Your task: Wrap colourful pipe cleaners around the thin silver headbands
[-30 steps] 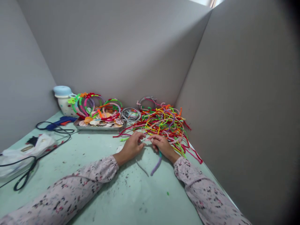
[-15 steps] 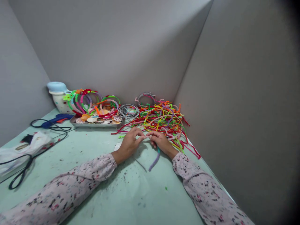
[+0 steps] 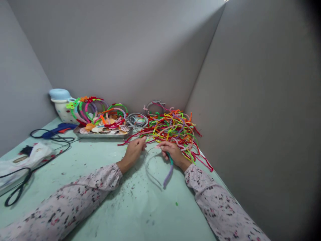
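Observation:
A thin headband [image 3: 168, 176] stands bowed over the table, its bare grey wire side to the left and its right side wrapped in purple and teal fuzzy stem. My right hand [image 3: 173, 153] pinches it near the top, where a bit of pink shows at the fingertips. My left hand [image 3: 134, 151] is off to the left, apart from the headband, with its fingers curled together. Whatever those fingers hold, if anything, is hidden. Just beyond both hands lies a tangled heap of colourful pipe cleaners [image 3: 173, 125].
A metal tray [image 3: 102, 136] holds shells and several finished fuzzy headbands. Bare wire hoops [image 3: 137, 120] lie beside it. At left are a lidded cup [image 3: 65, 110], a blue tool [image 3: 56, 130], a black cord [image 3: 30, 172] and a white plastic bag [image 3: 37, 154]. Walls enclose the table.
My left hand has drawn away leftward from the pinch point at my right fingertips. The headband has turned, so its bare wire curve now shows between my hands.

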Action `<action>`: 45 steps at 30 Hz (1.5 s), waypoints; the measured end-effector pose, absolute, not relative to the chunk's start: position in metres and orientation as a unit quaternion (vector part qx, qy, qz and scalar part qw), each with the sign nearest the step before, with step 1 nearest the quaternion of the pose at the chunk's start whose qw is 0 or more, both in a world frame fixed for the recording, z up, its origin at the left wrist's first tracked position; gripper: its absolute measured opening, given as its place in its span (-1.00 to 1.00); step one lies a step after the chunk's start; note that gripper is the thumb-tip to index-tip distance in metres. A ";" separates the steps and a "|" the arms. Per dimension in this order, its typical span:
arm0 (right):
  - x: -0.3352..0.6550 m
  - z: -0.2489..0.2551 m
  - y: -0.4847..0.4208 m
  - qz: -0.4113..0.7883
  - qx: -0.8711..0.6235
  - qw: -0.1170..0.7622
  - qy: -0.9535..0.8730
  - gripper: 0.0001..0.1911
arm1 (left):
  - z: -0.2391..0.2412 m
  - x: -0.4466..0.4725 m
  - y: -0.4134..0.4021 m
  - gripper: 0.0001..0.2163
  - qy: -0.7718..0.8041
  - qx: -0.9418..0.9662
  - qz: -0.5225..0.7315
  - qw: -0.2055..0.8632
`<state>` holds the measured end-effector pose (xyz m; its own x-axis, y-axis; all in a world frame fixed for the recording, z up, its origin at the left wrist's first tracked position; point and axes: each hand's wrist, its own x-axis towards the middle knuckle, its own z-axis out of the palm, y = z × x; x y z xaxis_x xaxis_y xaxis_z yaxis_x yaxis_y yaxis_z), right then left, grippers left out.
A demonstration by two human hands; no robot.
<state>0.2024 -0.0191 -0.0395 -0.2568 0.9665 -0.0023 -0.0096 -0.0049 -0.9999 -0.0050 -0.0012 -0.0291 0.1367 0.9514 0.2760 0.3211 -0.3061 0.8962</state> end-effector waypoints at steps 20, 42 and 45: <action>0.198 -0.037 -0.025 0.479 -0.434 0.438 -0.624 -0.75 | -0.039 0.004 -0.002 -0.77 0.417 0.709 0.372 0.431; 0.200 -0.046 -0.025 0.381 -0.468 0.403 -0.688 -0.79 | -0.035 0.006 -0.002 -0.73 0.427 0.696 0.385 0.430; 0.201 -0.044 -0.025 0.335 -0.477 0.375 -0.721 -0.78 | -0.034 0.006 -0.003 -0.72 0.422 0.690 0.394 0.437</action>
